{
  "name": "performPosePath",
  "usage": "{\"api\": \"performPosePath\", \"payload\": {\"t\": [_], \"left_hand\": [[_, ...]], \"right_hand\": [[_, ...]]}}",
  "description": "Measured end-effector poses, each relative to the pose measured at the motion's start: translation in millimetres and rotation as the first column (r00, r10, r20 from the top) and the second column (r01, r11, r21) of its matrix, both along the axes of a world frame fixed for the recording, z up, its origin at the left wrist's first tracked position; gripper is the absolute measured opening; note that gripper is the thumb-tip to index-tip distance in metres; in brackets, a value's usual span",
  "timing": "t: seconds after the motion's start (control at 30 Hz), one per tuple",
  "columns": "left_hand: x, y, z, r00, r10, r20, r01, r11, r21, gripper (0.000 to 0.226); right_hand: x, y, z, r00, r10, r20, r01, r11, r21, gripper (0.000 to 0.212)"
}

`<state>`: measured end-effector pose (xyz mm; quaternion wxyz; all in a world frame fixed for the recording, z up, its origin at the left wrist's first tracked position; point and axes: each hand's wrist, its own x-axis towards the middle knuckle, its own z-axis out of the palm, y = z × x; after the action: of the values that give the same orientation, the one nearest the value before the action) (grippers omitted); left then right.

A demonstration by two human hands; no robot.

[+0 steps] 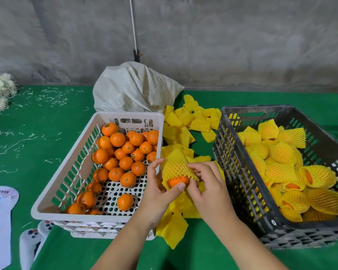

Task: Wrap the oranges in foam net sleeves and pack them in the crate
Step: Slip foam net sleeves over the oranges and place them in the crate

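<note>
Both hands hold one orange point(178, 181) between two crates — left hand point(158, 190) cups it, thumb pressing; right hand point(207, 185) pinches the yellow foam sleeve point(176, 164) half-covering it above the green desk point(37, 145).

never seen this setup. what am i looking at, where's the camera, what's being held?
There is no robot: a person works with bare hands, filmed by one wide-angle camera on their head, looking down. On the green table a white crate holds bare oranges, a black crate holds wrapped ones, and loose foam net sleeves lie between them. The left hand holds an orange; the right hand pinches the yellow sleeve partly covering it.
</note>
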<state>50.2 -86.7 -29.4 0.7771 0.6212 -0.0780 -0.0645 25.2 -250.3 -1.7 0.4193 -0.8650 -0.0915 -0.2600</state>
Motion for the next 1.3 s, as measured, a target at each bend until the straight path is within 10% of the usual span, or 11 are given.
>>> {"api": "performPosePath", "payload": {"t": [0.2, 0.43, 0.97, 1.2, 1.3], "left_hand": [[-2.8, -4.5, -1.1, 0.991, 0.134, 0.027, -0.134, 0.991, 0.004, 0.067], [-4.4, -2.4, -4.7, 0.998, 0.036, 0.047, -0.037, 0.999, 0.009, 0.064], [-3.5, -4.6, -9.4, 0.976, 0.174, 0.131, -0.179, 0.983, 0.029, 0.070], [1.5, -1.8, -14.9, 0.974, 0.120, 0.190, -0.147, 0.980, 0.134, 0.078], [1.1, -2.0, -15.8, 0.969, 0.120, 0.217, -0.160, 0.971, 0.176, 0.083]], "right_hand": [[-6.3, 14.6, -0.7, 0.985, 0.008, 0.171, 0.004, 0.998, -0.070, 0.018], [1.3, 16.3, -17.5, 0.959, -0.024, -0.282, 0.091, 0.970, 0.226, 0.043], [-20.0, 33.0, -31.7, 0.990, -0.116, -0.074, 0.133, 0.946, 0.296, 0.023], [-16.5, 16.2, -37.8, 0.995, -0.061, 0.072, 0.054, 0.994, 0.096, 0.012], [-21.8, 19.6, -31.5, 0.984, -0.052, -0.170, 0.098, 0.956, 0.276, 0.006]]}}
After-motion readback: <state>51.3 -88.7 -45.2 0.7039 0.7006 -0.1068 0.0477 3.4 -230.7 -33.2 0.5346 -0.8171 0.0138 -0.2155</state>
